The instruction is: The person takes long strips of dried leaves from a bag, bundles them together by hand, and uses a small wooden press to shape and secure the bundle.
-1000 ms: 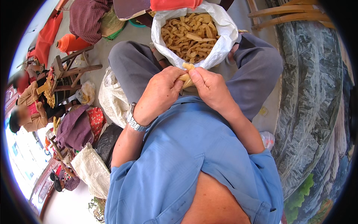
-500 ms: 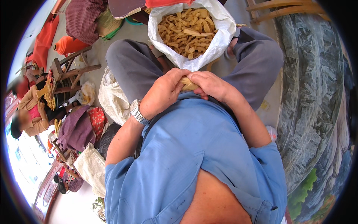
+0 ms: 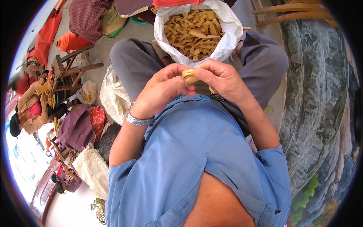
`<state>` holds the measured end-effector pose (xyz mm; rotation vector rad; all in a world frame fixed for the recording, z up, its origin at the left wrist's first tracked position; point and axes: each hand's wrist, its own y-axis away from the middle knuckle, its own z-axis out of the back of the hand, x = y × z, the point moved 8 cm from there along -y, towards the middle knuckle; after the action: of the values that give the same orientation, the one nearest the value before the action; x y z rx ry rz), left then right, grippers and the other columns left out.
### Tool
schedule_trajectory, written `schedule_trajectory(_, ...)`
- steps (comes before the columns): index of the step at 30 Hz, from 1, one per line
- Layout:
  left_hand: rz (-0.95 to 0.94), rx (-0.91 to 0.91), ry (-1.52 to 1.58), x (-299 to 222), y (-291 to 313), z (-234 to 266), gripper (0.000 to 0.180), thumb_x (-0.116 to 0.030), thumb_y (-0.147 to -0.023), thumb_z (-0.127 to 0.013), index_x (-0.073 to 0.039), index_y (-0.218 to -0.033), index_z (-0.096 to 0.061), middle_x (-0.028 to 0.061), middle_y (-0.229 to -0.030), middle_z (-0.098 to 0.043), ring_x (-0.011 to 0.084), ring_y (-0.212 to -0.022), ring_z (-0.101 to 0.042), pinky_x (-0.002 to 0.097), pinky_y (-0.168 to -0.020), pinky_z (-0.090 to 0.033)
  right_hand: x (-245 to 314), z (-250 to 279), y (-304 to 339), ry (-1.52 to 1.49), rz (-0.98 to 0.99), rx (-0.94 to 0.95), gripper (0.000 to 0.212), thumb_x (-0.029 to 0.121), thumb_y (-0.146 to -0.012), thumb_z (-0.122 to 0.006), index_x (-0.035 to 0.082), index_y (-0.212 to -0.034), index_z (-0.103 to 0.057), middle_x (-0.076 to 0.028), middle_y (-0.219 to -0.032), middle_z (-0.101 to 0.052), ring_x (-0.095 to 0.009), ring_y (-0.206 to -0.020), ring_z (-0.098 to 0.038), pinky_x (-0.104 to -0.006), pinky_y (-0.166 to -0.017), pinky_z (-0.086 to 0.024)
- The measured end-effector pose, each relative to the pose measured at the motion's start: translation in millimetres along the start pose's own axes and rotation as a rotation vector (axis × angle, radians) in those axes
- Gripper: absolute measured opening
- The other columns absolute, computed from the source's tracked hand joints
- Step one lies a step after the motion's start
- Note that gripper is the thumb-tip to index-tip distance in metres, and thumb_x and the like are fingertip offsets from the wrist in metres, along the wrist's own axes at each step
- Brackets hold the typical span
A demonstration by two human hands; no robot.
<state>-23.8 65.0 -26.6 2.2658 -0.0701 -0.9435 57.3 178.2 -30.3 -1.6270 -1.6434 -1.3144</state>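
Between my two hands, above my lap, is a small yellowish-tan bundle (image 3: 190,76) of wrapped or folded strips. My left hand (image 3: 160,90), with a metal watch on its wrist, has its fingers closed around the left side of the bundle. My right hand (image 3: 222,81) pinches the other end between thumb and fingers. A pale tip of the same colour shows below my right hand. Just beyond, a white woven sack (image 3: 160,36) stands between my knees, its rim rolled open. Brown-tan dried-looking strips (image 3: 194,36) fill it.
At left lie a cream sack (image 3: 113,94), a purple cloth (image 3: 77,128) and wooden stools (image 3: 75,70). Other people (image 3: 32,102) sit further left, one handling similar strips. A wooden chair frame (image 3: 295,11) is at upper right, beside a plastic-covered grey surface (image 3: 314,94).
Both hands have lifted slightly and tilted, showing more of the bundle. My right thumb now lies across its end, and the left fingers have shifted around it.
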Motion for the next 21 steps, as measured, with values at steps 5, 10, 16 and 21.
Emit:
schedule_trajectory(5,-0.226,-0.254,-0.394,-13,-5,11,0.018,-0.016,-0.101,-0.063,-0.001,-0.109,-0.056,-0.0008,-0.088,-0.057,0.0049,-0.073,-0.053,0.0205,-0.061,-0.047,-9,10,-1,-0.057,-0.143,-0.086,0.029,0.031,-0.107,-0.052,0.005,-0.109,-0.064,0.005,-0.075,-0.054,-0.004,-0.067,-0.048,-0.0216,-0.06,-0.042)
schedule_trajectory(10,-0.214,-0.188,-0.577,-21,11,-26,0.021,-0.019,-0.104,-0.059,-0.002,-0.117,-0.057,-0.0008,-0.086,-0.059,0.0033,-0.067,-0.05,0.0197,-0.06,-0.044,-4,9,-2,0.257,0.002,-0.097,0.027,0.031,-0.109,-0.046,0.005,-0.111,-0.056,0.0,-0.074,-0.055,-0.008,-0.067,-0.05,-0.0259,-0.061,-0.044)
schedule_trajectory(16,-0.128,-0.24,-0.324,-22,6,-9,0.018,-0.021,-0.104,-0.059,-0.004,-0.107,-0.062,-0.0021,-0.072,-0.056,0.0044,-0.06,-0.047,0.0214,-0.053,-0.04,11,0,-2,0.445,0.188,-0.136,0.028,0.03,-0.105,-0.056,0.003,-0.115,-0.055,-0.006,-0.082,-0.063,-0.011,-0.074,-0.058,-0.0285,-0.067,-0.048)
schedule_trajectory(21,-0.196,-0.242,0.127,-44,16,9,0.013,-0.018,-0.103,-0.059,-0.005,-0.102,-0.062,-0.0037,-0.064,-0.047,0.0055,-0.05,-0.038,0.0225,-0.045,-0.033,34,7,-1,0.515,0.007,-0.098,0.029,0.03,-0.1,-0.066,0.003,-0.107,-0.06,-0.006,-0.083,-0.068,-0.009,-0.075,-0.059,-0.0281,-0.067,-0.049)
